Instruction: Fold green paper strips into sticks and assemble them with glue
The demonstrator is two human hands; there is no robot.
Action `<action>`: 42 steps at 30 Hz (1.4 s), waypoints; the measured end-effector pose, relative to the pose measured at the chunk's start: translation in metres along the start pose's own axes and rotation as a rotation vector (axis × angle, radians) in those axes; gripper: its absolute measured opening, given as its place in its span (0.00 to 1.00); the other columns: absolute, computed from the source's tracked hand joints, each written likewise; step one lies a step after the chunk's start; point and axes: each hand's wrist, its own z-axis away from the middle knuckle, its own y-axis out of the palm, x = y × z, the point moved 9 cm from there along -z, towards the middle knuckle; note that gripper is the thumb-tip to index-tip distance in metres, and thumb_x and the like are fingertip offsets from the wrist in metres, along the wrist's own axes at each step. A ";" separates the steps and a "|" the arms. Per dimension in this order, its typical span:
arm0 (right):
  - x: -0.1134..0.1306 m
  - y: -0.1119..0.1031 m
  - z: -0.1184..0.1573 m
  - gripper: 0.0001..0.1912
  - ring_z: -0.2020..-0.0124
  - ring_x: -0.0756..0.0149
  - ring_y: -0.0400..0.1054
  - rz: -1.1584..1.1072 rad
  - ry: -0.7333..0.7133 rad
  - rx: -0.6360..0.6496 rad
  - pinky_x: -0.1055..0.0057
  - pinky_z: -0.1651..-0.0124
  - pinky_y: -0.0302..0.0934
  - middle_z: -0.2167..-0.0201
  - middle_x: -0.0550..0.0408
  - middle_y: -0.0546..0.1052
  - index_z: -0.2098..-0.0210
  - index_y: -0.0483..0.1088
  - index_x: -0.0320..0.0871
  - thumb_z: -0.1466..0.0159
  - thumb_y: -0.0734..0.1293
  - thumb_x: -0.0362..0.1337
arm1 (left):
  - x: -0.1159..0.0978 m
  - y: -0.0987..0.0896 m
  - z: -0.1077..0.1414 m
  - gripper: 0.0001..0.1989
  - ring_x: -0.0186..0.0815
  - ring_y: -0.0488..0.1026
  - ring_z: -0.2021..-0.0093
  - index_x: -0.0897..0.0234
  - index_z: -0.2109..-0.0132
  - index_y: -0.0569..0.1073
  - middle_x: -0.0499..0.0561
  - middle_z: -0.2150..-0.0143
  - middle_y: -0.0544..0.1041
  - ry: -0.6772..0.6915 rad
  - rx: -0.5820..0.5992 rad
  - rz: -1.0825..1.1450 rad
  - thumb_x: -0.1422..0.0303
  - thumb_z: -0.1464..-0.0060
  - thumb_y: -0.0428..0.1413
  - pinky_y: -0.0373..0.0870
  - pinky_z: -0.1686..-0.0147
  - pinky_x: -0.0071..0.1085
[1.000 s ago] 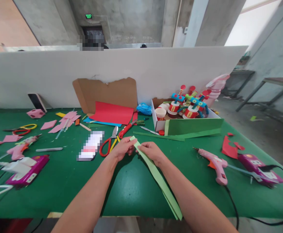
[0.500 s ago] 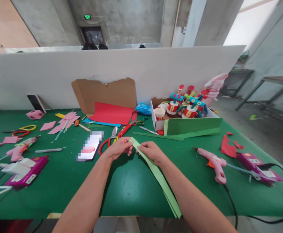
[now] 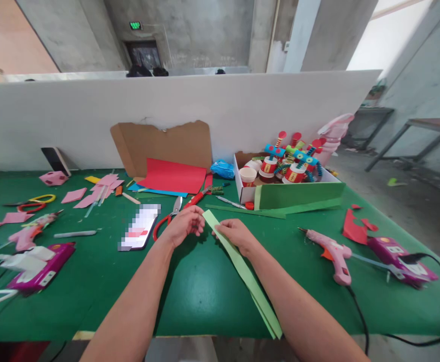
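Observation:
Long light green paper strips (image 3: 248, 276) slant from the middle of the green table down to its front edge. My right hand (image 3: 234, 235) pinches them near their upper end, thumb on top. Just left of that end is my left hand (image 3: 185, 226), its fingers curled loosely and apart, with nothing seen between them. Behind my left hand lie red-handled scissors (image 3: 162, 224), partly covered by it. A phone (image 3: 140, 227) rests to the left of the scissors.
A white box (image 3: 298, 196) of cup figures stands at the back right. Right of my hands lies a pink glue gun (image 3: 335, 256) by a purple power strip (image 3: 403, 261). Another glue gun (image 3: 27, 236) lies left. Red paper (image 3: 174, 175) leans on cardboard (image 3: 163, 146).
My left hand has let go of the strips' upper end and moved slightly left, its fingers loosening. My right hand keeps its hold.

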 end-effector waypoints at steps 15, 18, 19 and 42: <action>-0.002 0.010 0.000 0.13 0.82 0.74 0.60 -0.059 -0.072 0.112 0.75 0.76 0.54 0.83 0.57 0.74 0.75 0.77 0.39 0.47 0.70 0.45 | -0.003 -0.030 -0.006 0.15 0.25 0.59 0.86 0.64 0.74 0.67 0.42 0.84 0.66 0.154 -0.374 -0.175 0.56 0.55 0.59 0.53 0.85 0.22; -0.002 0.003 -0.002 0.14 0.83 0.74 0.59 -0.146 -0.077 0.040 0.75 0.76 0.53 0.83 0.58 0.73 0.74 0.77 0.40 0.49 0.70 0.46 | -0.028 -0.034 0.004 0.09 0.29 0.68 0.78 0.63 0.66 0.73 0.45 0.76 0.73 0.381 -0.477 -0.345 0.62 0.52 0.58 0.63 0.78 0.24; -0.002 -0.001 -0.003 0.14 0.82 0.74 0.59 -0.177 -0.087 0.007 0.75 0.76 0.53 0.83 0.58 0.73 0.74 0.76 0.40 0.49 0.70 0.47 | -0.037 -0.027 0.008 0.08 0.30 0.69 0.75 0.63 0.66 0.74 0.46 0.74 0.74 0.466 -0.469 -0.417 0.63 0.51 0.57 0.65 0.74 0.25; 0.009 -0.021 -0.005 0.14 0.80 0.74 0.55 -0.207 -0.268 -0.189 0.75 0.76 0.50 0.84 0.62 0.66 0.78 0.71 0.41 0.51 0.68 0.47 | -0.052 0.036 0.028 0.06 0.32 0.72 0.69 0.62 0.65 0.76 0.49 0.69 0.76 0.793 -0.246 -0.856 0.72 0.46 0.53 0.69 0.68 0.27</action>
